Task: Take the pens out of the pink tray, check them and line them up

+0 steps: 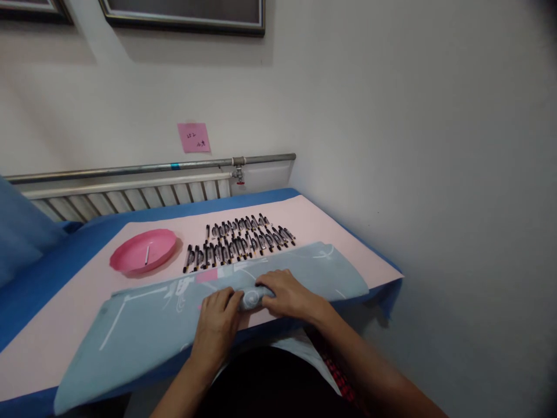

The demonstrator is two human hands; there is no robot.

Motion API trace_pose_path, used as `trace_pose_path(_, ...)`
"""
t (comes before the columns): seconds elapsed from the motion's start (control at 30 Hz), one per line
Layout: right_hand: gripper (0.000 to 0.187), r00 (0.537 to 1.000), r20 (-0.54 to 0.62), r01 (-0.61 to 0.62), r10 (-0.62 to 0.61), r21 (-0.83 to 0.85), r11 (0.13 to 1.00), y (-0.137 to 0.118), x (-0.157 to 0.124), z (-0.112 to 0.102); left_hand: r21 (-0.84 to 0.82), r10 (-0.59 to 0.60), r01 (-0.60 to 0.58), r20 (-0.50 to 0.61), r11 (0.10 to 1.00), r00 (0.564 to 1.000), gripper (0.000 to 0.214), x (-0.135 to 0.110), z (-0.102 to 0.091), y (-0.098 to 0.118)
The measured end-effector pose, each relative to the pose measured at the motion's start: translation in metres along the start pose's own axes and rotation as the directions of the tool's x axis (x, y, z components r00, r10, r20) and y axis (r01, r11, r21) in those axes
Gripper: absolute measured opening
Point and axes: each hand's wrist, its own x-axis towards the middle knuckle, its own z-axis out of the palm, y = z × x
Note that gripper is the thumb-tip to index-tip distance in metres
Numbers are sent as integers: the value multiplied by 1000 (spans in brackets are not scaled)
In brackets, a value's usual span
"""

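A long grey-blue cloth (143, 325) with white and pink printing lies folded across the front of the table. Both my hands are at the middle of its near edge, where the fabric is bunched into a short roll with a white spiral print. My left hand (217, 319) grips the left end of this roll, thumb on top. On the right end, the fingers of my right hand (285, 293) curl round the fabric. A strip of pink table cover shows just below the bunched part. Beyond the cloth lie two rows of black-capped pens (237, 244).
Left of the pens sits a pink scalloped dish (163, 241) with one white pen (147, 254) in it. A pink sheet (56, 331) covers the blue tablecloth (26, 316). Behind stand a radiator (117, 200) and a pipe (108, 172); a wall (456, 174) borders the right.
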Motion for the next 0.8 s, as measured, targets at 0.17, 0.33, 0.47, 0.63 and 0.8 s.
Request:
trace_pose_path(0.17,41,956,-256,118,-144,-115,986,-16,-25,28,-81,-16,15,-14,997,1000,29,-2,-1,-4)
trace_pose_path(0.33,33,927,-334,132,-173,-142,981,-10,-26,52,-143,-21,20,-3,990,1000,28,-6,4,-7)
trace_pose_path(0.47,18,932,-311,153,-187,-131,979,-5,-25,52,-157,10,-4,33,988,999,28,-8,2,-7)
trace_pose_path(0.63,16,946,-271,151,-180,-123,981,-6,-29,50,-181,75,-63,58,981,996,26,-12,-4,-5)
trace_pose_path(0.8,19,948,-284,127,-141,-67,990,-6,-33,52,-59,84,-83,12,995,996,36,-28,-5,-14)
